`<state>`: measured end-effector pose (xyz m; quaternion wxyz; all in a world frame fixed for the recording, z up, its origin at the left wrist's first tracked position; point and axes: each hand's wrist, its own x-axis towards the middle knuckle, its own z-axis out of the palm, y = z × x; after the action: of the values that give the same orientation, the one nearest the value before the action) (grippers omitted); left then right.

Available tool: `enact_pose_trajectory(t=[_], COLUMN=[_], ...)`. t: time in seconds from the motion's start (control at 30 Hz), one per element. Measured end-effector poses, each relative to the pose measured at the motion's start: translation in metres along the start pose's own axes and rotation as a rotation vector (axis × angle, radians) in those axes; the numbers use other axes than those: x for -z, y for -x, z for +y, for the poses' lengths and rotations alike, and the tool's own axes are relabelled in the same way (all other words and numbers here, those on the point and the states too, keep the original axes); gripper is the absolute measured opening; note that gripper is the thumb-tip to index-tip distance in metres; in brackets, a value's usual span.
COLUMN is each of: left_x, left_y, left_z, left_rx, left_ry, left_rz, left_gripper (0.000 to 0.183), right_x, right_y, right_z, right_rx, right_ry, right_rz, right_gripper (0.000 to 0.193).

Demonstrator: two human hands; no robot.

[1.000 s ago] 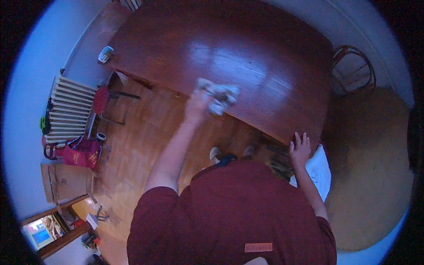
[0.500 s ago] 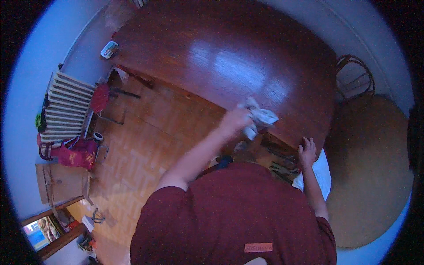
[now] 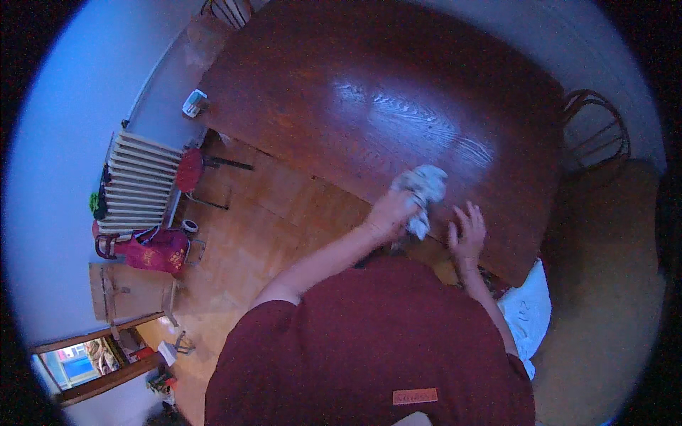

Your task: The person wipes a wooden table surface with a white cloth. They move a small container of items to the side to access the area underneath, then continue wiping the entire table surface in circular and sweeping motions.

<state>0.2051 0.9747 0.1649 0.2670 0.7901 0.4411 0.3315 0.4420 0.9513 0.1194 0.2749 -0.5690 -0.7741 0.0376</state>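
Observation:
A crumpled pale cloth [image 3: 428,184] is gripped in my left hand [image 3: 392,213], whose fingers are closed around it. The cloth rests at the near edge of a large dark reddish-brown wooden table [image 3: 298,99], with part of it hanging down beside my hand. To its right, my right hand [image 3: 467,236] is open at the same edge, fingers spread and nothing in them. Whether its fingertips touch the tabletop I cannot tell.
A small white container [image 3: 195,104] stands at the table's left end. A white bag [image 3: 527,312] and a large round brown board [image 3: 604,284] are at right, near a chair [image 3: 598,131]. Leftward are a radiator [image 3: 139,183], a red stool [image 3: 189,170] and a maroon bag [image 3: 153,252].
My right hand has left the table's near right corner and moved left, closer to the cloth. My left hand still holds the cloth, which is now bunched differently. The whole view has shifted slightly.

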Motion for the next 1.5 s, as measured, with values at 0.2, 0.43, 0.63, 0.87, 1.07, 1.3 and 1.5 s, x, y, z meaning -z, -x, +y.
enact_pose_trajectory(t=[0.2,0.43,0.63,0.87,1.07,1.3,1.5], left_x=[0.038,0.172,0.06,0.154,0.243,0.059,0.154], left_y=[0.013,0.06,0.021,0.043,0.06,0.039,0.068], left_z=[-0.072,-0.18,-0.08,-0.178,-0.24,-0.12,-0.187], left_rx=[0.792,0.411,0.348,0.01,0.247,0.184,0.234], left_ry=[0.407,-0.799,0.136,-0.366,-0.667,0.301,-0.234], left_rz=[0.101,0.329,-0.092,0.101,0.34,0.008,0.049], left_gripper=[0.039,0.03,0.021,0.016,0.032,0.022,0.023], right_x=[-0.021,-0.03,-0.033,-0.038,-0.056,-0.053,-0.053], right_y=[-0.008,-0.002,-0.008,-0.009,-0.014,-0.017,-0.008], right_z=[-0.015,-0.014,-0.021,-0.038,-0.041,-0.046,-0.037], right_rx=[-0.05,-0.07,-0.135,-0.249,-0.343,-0.38,-0.35], right_ry=[-0.013,0.162,0.217,0.306,0.315,0.312,0.309], right_rz=[-0.135,-0.186,-0.182,-0.118,-0.077,-0.111,-0.081], right_gripper=[0.047,0.042,0.037,0.034,0.034,0.034,0.033])
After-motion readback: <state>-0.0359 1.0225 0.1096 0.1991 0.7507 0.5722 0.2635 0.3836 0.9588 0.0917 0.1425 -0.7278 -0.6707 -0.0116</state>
